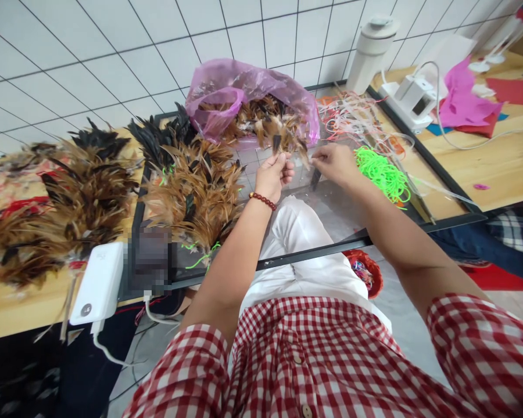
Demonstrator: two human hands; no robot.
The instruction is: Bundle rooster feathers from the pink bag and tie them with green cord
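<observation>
My left hand, with a red bead bracelet on the wrist, is closed around a small bunch of brown feathers that fans out above it. My right hand is beside it, fingers pinched at the bunch's right edge near a dark feather hanging below. Both hands hover over a glass table top in a black frame. Just behind them lies a pink plastic bag full of loose brown feathers.
Finished bundles of brown and black feathers pile up at the left, more on the wooden table. A white power bank with cable lies front left. Neon green cord, white strips, a white bottle and pink fabric lie right.
</observation>
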